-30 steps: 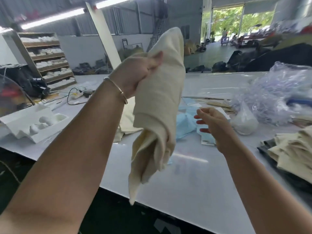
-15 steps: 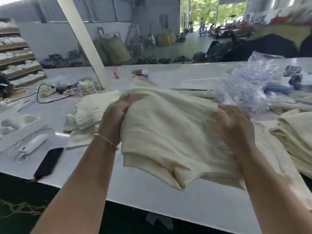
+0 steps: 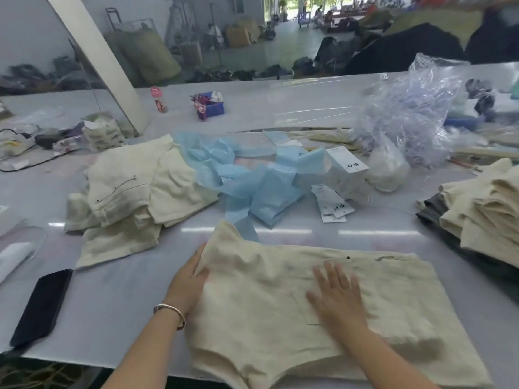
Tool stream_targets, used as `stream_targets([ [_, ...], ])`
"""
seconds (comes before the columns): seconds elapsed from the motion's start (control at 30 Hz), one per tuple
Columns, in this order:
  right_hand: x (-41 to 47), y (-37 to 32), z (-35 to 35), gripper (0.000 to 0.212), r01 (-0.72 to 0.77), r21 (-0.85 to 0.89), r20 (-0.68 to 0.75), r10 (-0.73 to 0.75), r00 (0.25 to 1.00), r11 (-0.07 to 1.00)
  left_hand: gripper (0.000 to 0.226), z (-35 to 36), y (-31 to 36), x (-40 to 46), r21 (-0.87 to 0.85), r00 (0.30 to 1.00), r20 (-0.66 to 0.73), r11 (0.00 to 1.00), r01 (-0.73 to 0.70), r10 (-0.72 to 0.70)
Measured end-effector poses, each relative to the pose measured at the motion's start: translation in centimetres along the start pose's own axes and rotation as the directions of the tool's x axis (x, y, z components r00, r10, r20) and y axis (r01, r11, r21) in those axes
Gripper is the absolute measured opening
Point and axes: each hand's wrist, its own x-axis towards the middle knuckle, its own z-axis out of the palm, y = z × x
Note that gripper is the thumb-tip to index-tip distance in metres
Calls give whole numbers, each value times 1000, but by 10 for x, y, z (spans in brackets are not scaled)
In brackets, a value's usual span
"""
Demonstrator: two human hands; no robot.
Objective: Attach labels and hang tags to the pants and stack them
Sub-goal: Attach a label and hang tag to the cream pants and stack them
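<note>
A folded pair of cream pants lies flat on the white table in front of me. My left hand rests at the pants' left edge, its fingertips tucked under the cloth. My right hand lies flat and open on the middle of the pants, fingers spread. White hang tags lie loose beyond the pants, beside a white box. A pile of cream pants sits at the left, and another stack of pants at the right edge.
Crumpled blue tissue sheets cover the table's middle. Clear plastic bags heap at the back right. A black phone lies at the front left, near cables and clutter. A slanted white post rises at the back left.
The pants went from hanging in my raised left hand, to being bunched between both hands, to lying spread flat on the table. Both hands now lie on them.
</note>
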Motion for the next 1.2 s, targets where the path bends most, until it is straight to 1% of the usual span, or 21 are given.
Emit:
stream_targets([
  [0.13, 25, -21, -8, 59, 45, 105, 18, -47, 999, 993, 67, -7, -29, 31, 135, 993, -94, 988, 80, -68],
  [0.2, 32, -18, -12, 57, 77, 189, -10, -77, 997, 979, 78, -3, -37, 42, 316, 993, -93, 943, 102, -76],
  [0.27, 33, -13, -17, 53, 111, 299, -36, -105, 994, 948, 85, 7, -42, 49, 551, 995, -77, 829, 95, -63],
  [0.33, 28, -5, -21, 47, 114, 341, -51, -103, 993, 933, 72, 22, -44, 52, 643, 999, -48, 765, 49, -24],
  [0.43, 20, 10, -23, 41, 106, 260, -107, -80, 991, 960, 41, 44, -43, 53, 714, 993, 23, 694, -97, 114],
  [0.5, 15, 18, -25, 41, 80, 166, -110, -63, 992, 983, 43, 54, -46, 53, 717, 980, 110, 670, -195, 167],
  [0.57, 9, 25, -26, 41, 3, 107, -153, 14, 988, 994, 49, 57, -51, 53, 671, 977, 143, 711, -212, 156],
  [0.6, 3, 28, -27, 40, -85, 142, -207, 114, 972, 986, 52, 57, -53, 52, 647, 980, 134, 736, -197, 145],
  [0.63, -4, 34, -28, 38, -201, 222, -261, 257, 930, 954, 54, 58, -54, 50, 630, 985, 107, 758, -170, 133],
  [0.67, -12, 43, -30, 38, -323, 321, -297, 418, 859, 890, 54, 62, -52, 47, 612, 991, 62, 779, -134, 121],
  [0.73, -25, 63, -31, 42, -504, 483, -250, 665, 704, 716, 43, 71, -42, 40, 536, 992, -32, 839, -90, 126],
  [0.77, -29, 74, -34, 46, -554, 522, -178, 718, 673, 649, 33, 81, -32, 35, 464, 988, -45, 879, -110, 147],
  [0.8, -30, 83, -37, 47, -573, 552, -99, 730, 676, 606, 26, 93, -20, 29, 372, 985, -7, 915, -157, 172],
  [0.83, -29, 89, -41, 42, -564, 581, -33, 710, 704, 587, 25, 107, -6, 21, 271, 977, 77, 939, -211, 197],
  [0.9, -25, 93, -49, 21, -479, 673, 38, 621, 783, 563, 27, 139, 18, 1, 95, 942, 247, 962, -255, 226],
  [0.97, -22, 91, -58, 9, -353, 776, 24, 535, 845, 522, 27, 168, 41, -16, -11, 917, 309, 965, -261, 251],
  [1.03, -24, 85, -70, 12, -201, 855, -44, 452, 891, 478, 21, 194, 61, -29, -95, 904, 331, 962, -254, 271],
  [1.07, -26, 81, -77, 12, -122, 865, -91, 391, 916, 487, 19, 204, 70, -34, -156, 897, 360, 964, -214, 257],
  [1.1, -28, 75, -81, 11, -61, 852, -123, 313, 942, 519, 20, 212, 78, -36, -239, 892, 401, 964, -119, 209],
  [1.17, -33, 65, -80, 14, 3, 775, -135, 162, 978, 632, 22, 224, 92, -38, -368, 886, 457, 923, 110, 77],
  [1.2, -36, 60, -76, 15, 10, 722, -124, 116, 985, 692, 25, 230, 95, -36, -383, 897, 441, 908, 167, 21],
])
